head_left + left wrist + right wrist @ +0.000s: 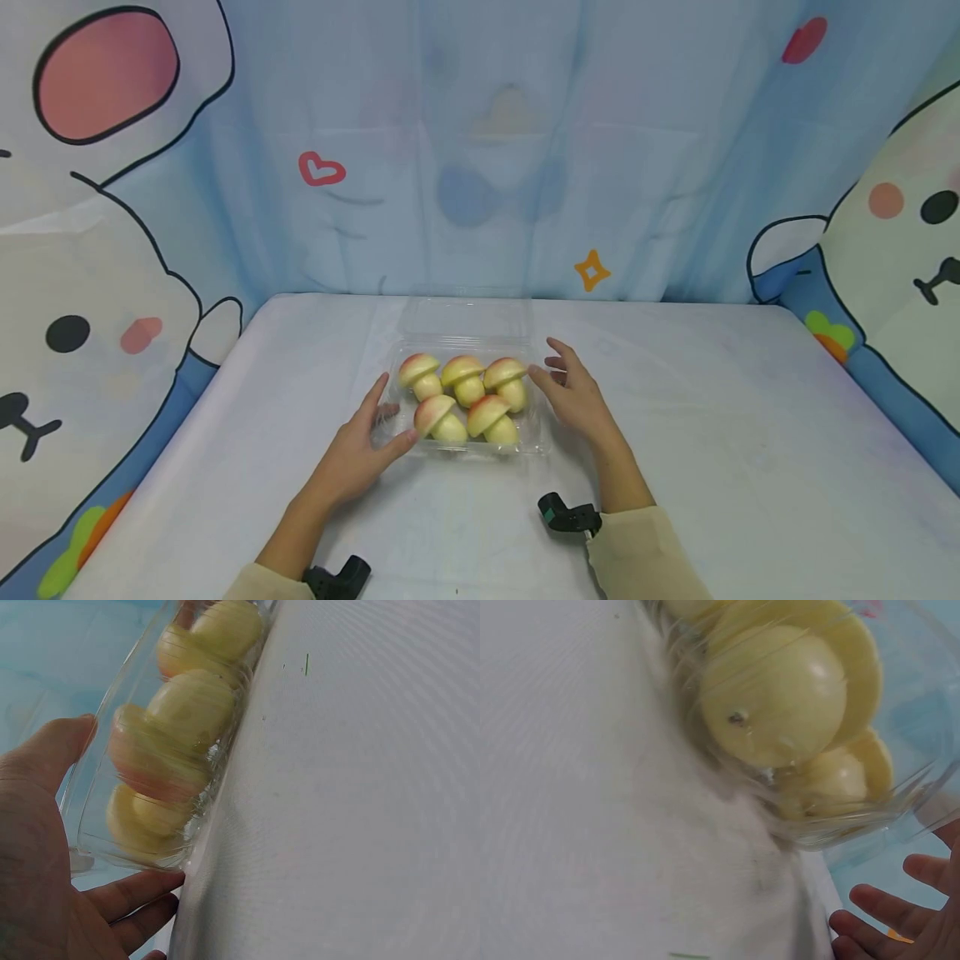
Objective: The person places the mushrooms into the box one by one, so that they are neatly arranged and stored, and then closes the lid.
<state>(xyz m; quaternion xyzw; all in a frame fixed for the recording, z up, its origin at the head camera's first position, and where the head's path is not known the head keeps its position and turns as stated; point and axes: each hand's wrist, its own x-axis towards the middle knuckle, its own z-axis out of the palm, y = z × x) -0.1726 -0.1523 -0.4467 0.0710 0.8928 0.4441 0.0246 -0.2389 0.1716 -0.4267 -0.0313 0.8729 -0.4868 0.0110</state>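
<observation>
A clear plastic clamshell box (536, 437) sits on the white table with its lid (465, 318) folded back. Several mushroom-shaped pieces (463, 379) lie inside in two rows, with yellow-green stems and red-tinged caps; their material cannot be told. My left hand (358, 454) is spread around the box's near left corner. Its thumb (75, 739) touches the rim and its fingers (142, 892) lie low along the side. By the right side is my right hand (577, 396), its thumb at the rim and its other fingers loosely spread, away from the box.
The white cloth-covered table (750, 417) extends on both sides of the box. A blue curtain (465, 167) with cartoon animals hangs behind and beside it. Black wrist-worn devices (570, 514) sit at both sleeves.
</observation>
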